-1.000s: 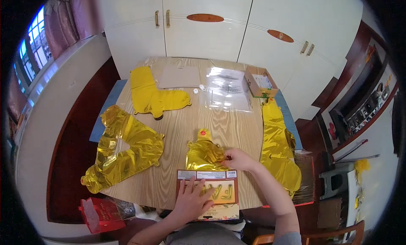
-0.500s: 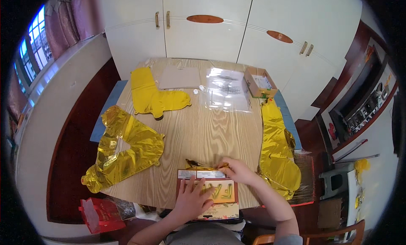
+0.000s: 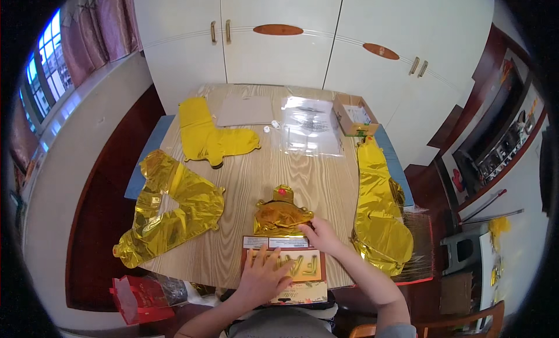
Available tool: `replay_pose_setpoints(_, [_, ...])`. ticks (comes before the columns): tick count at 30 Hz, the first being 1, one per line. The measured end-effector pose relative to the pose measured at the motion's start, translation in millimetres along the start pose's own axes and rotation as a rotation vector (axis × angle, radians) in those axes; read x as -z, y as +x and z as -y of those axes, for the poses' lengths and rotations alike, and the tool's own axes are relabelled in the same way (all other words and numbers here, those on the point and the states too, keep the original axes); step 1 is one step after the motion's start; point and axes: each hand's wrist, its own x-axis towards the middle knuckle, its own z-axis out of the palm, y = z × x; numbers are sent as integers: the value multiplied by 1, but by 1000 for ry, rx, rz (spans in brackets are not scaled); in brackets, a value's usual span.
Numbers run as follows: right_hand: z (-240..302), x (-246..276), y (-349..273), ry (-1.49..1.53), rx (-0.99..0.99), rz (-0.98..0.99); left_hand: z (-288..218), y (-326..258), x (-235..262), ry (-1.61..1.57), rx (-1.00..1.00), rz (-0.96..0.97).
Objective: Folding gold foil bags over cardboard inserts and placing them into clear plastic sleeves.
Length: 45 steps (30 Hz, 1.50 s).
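My left hand (image 3: 266, 274) lies flat with spread fingers on a printed card package (image 3: 314, 268) at the table's near edge, which shows gold letter shapes. A folded gold foil balloon (image 3: 280, 215) sticks out past the far end of the package, a red spot near its tip. My right hand (image 3: 321, 236) pinches the right edge of that balloon. Flat gold foil letter balloons lie around: an A-shaped foil balloon (image 3: 192, 201) to the left, an L-shaped yellow foil balloon (image 3: 201, 140) at the far left, and a long foil balloon (image 3: 375, 204) along the right edge.
At the back are a beige card sheet (image 3: 247, 111), a clear plastic sleeve (image 3: 311, 125), small white pieces (image 3: 271, 127) and an open cardboard box (image 3: 356, 127). A red bag (image 3: 140, 300) stands below the table's left corner. White cabinets (image 3: 279, 58) close off the far side.
The folded foil balloon has opened away from me, and its tip with the red spot now shows. My right hand stays at its edge; my left hand still rests on the package.
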Motion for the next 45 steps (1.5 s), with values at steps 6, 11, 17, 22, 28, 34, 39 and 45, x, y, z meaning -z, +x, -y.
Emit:
replay_pose_setpoints(6, [3, 0, 0, -54, -4, -22, -3, -1, 0, 3, 12, 10])
replay_pose_setpoints(11, [16, 7, 0, -28, -96, 38, -3, -1, 1, 6, 19, 23])
replay_pose_setpoints(17, [18, 8, -7, 34, 60, 55, -2, -3, -3, 4, 28, 45])
replay_pose_setpoints(22, [6, 12, -21, -94, 333, 174, -1, -4, -9, -10, 68, 74])
replay_pose_setpoints(28, [4, 6, -36, -179, 489, 201, 4, -8, -14, 37, 44, 132])
replay_pose_setpoints(34, [0, 6, -39, -299, 529, 322, 2, -6, -10, 36, 42, 78])
replay_pose_setpoints(39, [-3, 4, -39, -351, 563, 343, 5, -8, -17, 53, 27, 35])
replay_pose_setpoints(45, [-1, 4, -40, -357, 554, 339, 13, -1, 17, 8, 59, 274])
